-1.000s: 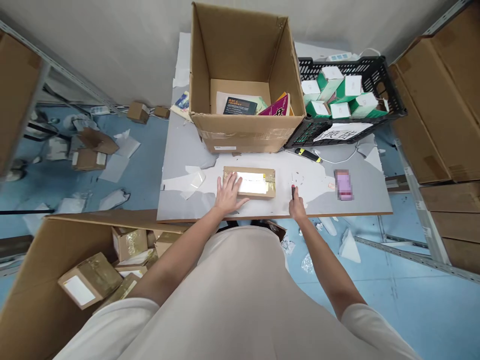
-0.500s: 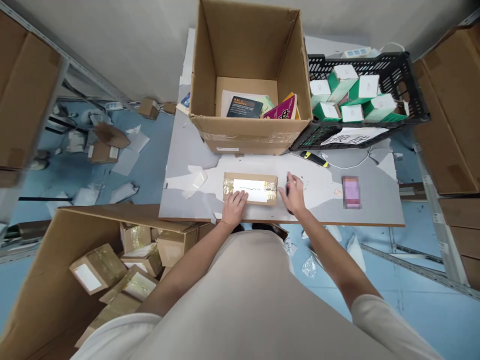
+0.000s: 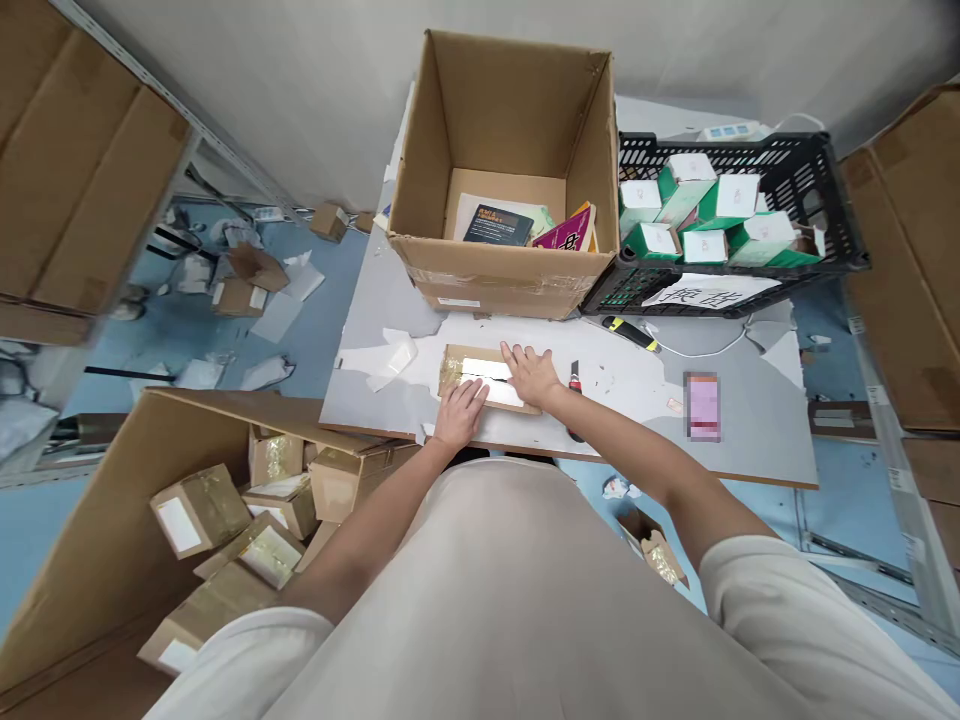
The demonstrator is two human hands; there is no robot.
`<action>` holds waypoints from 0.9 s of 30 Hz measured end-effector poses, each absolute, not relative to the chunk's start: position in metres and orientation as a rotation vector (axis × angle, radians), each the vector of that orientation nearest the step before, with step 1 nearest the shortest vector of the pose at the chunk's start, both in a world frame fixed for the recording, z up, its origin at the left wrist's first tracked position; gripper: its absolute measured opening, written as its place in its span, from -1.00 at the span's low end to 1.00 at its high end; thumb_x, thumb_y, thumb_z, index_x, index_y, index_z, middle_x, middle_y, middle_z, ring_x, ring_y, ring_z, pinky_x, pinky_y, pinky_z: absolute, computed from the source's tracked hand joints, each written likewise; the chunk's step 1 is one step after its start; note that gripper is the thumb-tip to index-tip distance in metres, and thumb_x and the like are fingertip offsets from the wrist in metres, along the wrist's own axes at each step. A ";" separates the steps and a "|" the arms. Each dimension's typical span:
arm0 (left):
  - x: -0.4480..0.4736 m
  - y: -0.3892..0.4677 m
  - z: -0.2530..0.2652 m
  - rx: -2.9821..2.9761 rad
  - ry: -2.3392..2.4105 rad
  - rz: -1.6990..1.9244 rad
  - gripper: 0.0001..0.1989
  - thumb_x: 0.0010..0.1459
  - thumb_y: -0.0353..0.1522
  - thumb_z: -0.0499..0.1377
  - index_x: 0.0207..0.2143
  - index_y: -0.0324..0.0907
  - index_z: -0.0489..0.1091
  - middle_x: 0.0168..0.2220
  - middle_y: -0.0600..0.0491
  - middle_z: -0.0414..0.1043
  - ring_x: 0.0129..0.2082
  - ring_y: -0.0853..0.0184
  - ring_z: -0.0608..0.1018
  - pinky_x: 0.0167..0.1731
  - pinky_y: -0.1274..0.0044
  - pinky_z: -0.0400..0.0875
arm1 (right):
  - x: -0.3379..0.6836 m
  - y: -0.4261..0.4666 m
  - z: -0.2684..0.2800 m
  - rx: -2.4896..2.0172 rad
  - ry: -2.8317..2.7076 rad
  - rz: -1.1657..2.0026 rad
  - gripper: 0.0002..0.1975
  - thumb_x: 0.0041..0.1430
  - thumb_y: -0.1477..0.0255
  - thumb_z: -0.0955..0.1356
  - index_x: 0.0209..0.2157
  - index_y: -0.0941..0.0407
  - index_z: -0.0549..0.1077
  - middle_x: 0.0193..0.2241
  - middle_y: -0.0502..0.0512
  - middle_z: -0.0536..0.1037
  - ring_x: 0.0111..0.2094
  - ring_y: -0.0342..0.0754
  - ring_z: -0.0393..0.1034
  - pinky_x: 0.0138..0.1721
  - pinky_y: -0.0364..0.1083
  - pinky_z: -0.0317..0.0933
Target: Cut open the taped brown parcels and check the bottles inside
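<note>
A small taped cardboard box (image 3: 451, 368) with a white label lies on the table in front of me. A dark, uneven line runs along the label. My left hand (image 3: 460, 412) rests on the near side of the box with its fingers stretched out. Across the right end and far edge lies my right hand (image 3: 531, 377), fingers spread, covering that end of the box. A red and black utility knife (image 3: 575, 385) lies on the table beside my right wrist, held by neither hand.
A large open carton (image 3: 499, 275) with books stands at the back of the table (image 3: 757, 440). Right of it is a black crate (image 3: 844, 230) of green-white boxes. A yellow-black cutter (image 3: 631, 333) and a blurred pink item (image 3: 703, 407) lie right. Lower left, a big carton (image 3: 90, 530) holds parcels.
My right hand has let go of the utility knife and moved left onto the box. The left hand has shifted slightly left and toward me. The camera view has moved a little.
</note>
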State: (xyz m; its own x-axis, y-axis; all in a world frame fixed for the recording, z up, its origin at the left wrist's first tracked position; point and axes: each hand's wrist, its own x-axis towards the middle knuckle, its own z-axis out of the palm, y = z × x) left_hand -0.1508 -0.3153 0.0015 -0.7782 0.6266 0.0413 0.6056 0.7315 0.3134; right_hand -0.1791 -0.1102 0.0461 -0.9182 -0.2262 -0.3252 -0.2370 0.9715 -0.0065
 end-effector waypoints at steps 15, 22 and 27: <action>-0.132 -0.319 -0.002 0.977 2.913 0.370 -0.47 0.18 -0.44 -0.03 0.21 -0.03 0.18 0.27 -0.11 0.12 0.28 0.12 0.17 0.12 0.19 0.14 | -0.234 -0.061 0.065 -0.294 2.846 -0.331 -0.63 0.38 0.30 0.07 -0.07 0.22 0.35 -0.21 0.29 0.51 -0.23 0.00 0.37 -0.21 -0.02 0.23; -0.185 -0.328 0.041 0.854 2.863 0.349 -0.04 -0.06 -0.07 0.27 0.30 -0.20 -0.05 0.33 -0.26 -0.13 0.30 -0.11 0.05 0.11 0.08 0.09 | -0.177 -0.076 0.055 -0.588 2.923 -0.416 -0.63 0.31 0.52 0.12 0.09 0.16 0.29 0.17 0.27 0.24 0.20 0.08 0.05 0.22 0.17 -0.12; -0.246 -0.369 0.035 1.167 2.564 0.544 0.15 -0.28 -0.03 0.37 0.28 -0.30 -0.04 0.30 -0.27 -0.02 0.31 -0.02 0.04 0.22 0.20 0.04 | -0.130 -0.082 0.045 -0.676 2.811 -0.566 -0.35 0.16 0.37 0.30 0.25 0.22 0.06 0.15 0.41 0.24 0.17 0.22 0.11 0.15 0.22 0.02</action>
